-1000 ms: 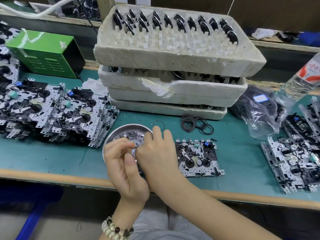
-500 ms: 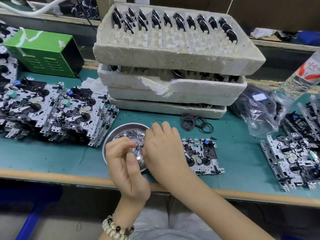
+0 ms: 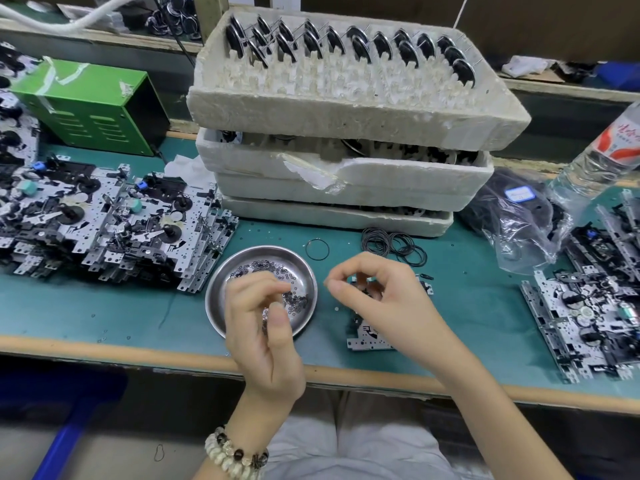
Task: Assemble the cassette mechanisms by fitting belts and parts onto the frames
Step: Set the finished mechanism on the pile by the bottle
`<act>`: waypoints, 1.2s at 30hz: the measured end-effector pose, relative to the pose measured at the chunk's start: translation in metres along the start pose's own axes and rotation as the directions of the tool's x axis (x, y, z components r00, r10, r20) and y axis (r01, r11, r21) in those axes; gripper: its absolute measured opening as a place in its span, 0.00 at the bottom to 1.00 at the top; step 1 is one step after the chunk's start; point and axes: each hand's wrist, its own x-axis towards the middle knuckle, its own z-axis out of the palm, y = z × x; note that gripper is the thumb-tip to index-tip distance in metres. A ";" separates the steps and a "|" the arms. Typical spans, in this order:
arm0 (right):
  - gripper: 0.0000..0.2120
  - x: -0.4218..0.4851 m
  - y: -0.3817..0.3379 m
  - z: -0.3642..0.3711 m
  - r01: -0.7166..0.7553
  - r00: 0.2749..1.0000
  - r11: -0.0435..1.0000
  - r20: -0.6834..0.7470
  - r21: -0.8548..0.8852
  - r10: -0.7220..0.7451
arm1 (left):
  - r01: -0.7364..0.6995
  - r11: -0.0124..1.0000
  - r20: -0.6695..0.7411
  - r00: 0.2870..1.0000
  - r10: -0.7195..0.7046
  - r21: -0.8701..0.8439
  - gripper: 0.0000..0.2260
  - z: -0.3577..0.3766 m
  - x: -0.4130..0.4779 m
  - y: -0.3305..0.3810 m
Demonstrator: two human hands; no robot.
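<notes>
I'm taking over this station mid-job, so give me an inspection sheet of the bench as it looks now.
Surface: green mat, tiny loose bits scattered on it.
Job's things: one frame lies partly under the right hand; metal dish of small rings to its left; loose belts behind it; left frame stack; right frame stack; foam trays, the top one holding black discs.
Clutter: plastic bag, water bottle, green box.
Grippers: left hand over the dish, right hand over the frame, both with curled fingers; anything pinched is too small to tell.
Cables: white cable at back left.
Surroundings: blue stand under the bench.
</notes>
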 end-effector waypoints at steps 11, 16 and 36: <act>0.10 -0.018 0.023 -0.047 -0.063 0.951 0.971 -0.309 -0.232 -0.012 | 0.122 0.981 0.503 0.845 -0.184 0.153 0.14 0.035 -0.005 0.020; 0.03 -0.020 0.035 -0.040 -0.058 0.956 0.850 -0.275 -0.524 -0.104 | 0.230 0.955 0.666 0.685 -0.294 0.185 0.31 0.038 -0.007 0.017; 0.01 -0.025 0.035 -0.012 0.042 0.922 0.625 -0.211 -0.779 -0.326 | 0.294 0.925 0.748 0.550 -0.370 0.241 0.41 0.036 -0.002 0.019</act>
